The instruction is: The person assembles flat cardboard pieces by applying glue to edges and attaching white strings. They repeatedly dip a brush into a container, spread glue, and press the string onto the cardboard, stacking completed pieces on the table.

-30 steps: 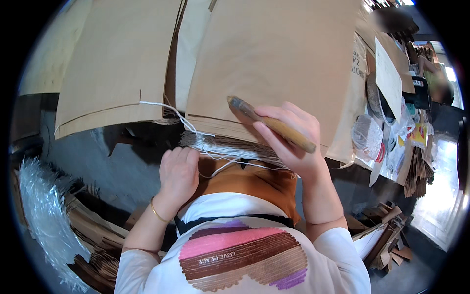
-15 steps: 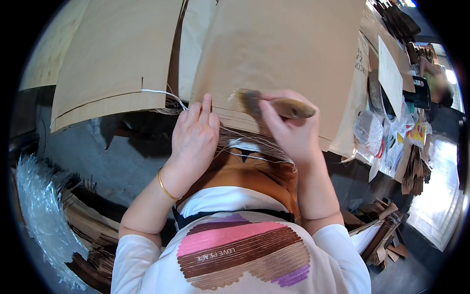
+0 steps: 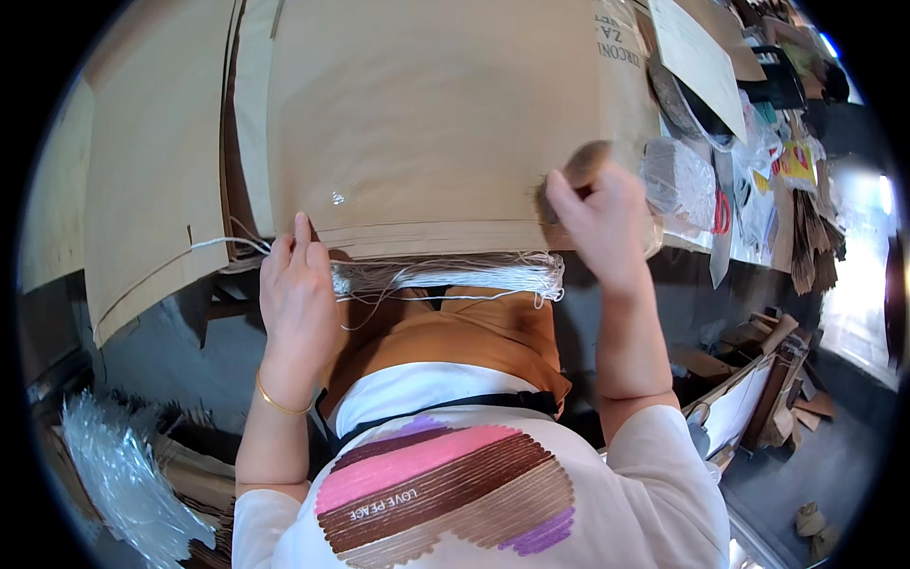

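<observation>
A stack of brown kraft paper sheets [image 3: 436,114] lies in front of me, its near edges fanned in narrow steps. My left hand [image 3: 299,299] rests at the stack's near left corner, index finger stretched onto the paper and the others slightly bent, gripping nothing visible. At the near right part, my right hand [image 3: 607,223] is closed around a wooden-handled brush [image 3: 590,161], whose bristles are blurred against the paper. A shiny wet patch [image 3: 338,198] shows near the left hand. Below the near edge hangs a bundle of white cords [image 3: 502,273].
Another brown paper stack [image 3: 156,161] lies at the left with a white cord across it. To the right are a dark round basin [image 3: 687,104] under a white board, a clear plastic bag [image 3: 678,185] and red-handled scissors [image 3: 722,213]. Shredded plastic [image 3: 128,474] sits at lower left.
The brush in my right hand has moved right across the paper, toward its near right corner. My left hand stays by the near left corner. The view has shifted to the right.
</observation>
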Demonstrator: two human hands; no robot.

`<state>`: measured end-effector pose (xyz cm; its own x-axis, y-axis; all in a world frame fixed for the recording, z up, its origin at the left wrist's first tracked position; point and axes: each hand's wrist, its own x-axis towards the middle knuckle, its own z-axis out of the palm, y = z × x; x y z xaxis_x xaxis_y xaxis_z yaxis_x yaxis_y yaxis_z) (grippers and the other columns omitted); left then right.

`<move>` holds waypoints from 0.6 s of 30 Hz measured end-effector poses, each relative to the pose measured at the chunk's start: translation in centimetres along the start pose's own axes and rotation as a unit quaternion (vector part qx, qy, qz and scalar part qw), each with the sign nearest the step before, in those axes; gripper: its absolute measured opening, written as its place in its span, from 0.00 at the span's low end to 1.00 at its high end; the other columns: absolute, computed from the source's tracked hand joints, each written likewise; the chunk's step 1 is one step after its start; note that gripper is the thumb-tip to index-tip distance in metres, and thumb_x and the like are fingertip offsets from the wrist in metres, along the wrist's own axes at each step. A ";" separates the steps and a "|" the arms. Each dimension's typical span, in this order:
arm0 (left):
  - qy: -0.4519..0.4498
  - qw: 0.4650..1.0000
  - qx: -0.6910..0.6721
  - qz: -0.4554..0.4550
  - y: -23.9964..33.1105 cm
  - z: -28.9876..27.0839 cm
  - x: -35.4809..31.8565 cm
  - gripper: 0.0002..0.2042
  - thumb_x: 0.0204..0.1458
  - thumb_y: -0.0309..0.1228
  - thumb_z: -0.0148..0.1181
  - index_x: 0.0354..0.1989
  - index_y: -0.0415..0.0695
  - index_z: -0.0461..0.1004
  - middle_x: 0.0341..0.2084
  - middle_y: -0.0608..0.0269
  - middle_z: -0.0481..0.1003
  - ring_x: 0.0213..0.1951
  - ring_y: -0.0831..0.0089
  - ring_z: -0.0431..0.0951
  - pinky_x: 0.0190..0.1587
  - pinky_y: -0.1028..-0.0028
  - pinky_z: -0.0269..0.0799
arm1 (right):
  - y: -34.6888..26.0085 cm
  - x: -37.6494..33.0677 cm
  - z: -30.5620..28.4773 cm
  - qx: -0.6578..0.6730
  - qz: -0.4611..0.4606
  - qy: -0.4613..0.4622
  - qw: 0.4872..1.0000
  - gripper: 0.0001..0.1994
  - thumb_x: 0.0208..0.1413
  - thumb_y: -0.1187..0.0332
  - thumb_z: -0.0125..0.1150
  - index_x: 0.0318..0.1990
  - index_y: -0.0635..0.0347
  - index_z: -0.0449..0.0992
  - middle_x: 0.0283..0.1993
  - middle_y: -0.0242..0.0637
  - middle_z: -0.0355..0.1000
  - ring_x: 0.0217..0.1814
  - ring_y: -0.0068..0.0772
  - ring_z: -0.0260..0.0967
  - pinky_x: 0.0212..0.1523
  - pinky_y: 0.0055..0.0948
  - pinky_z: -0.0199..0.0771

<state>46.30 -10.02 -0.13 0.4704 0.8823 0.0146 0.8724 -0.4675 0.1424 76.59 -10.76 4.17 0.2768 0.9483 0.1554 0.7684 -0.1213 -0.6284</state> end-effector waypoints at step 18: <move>-0.080 0.780 -0.616 -0.085 3.4 -7.8 -3.1 0.01 0.58 0.20 0.50 0.34 0.38 0.66 0.26 0.68 0.67 0.26 0.86 0.63 0.28 0.85 0.59 | 1.7 -10.2 1.8 0.253 -0.048 -0.167 0.952 0.14 0.52 0.78 0.57 0.47 0.63 0.75 0.46 0.45 0.74 0.48 0.44 0.71 0.48 0.35 0.72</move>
<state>46.74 -13.91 8.03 0.4584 0.8620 -0.2165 0.1817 0.1476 0.9722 74.05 -20.07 0.14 -0.0450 0.9984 0.0337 0.3808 0.0484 -0.9234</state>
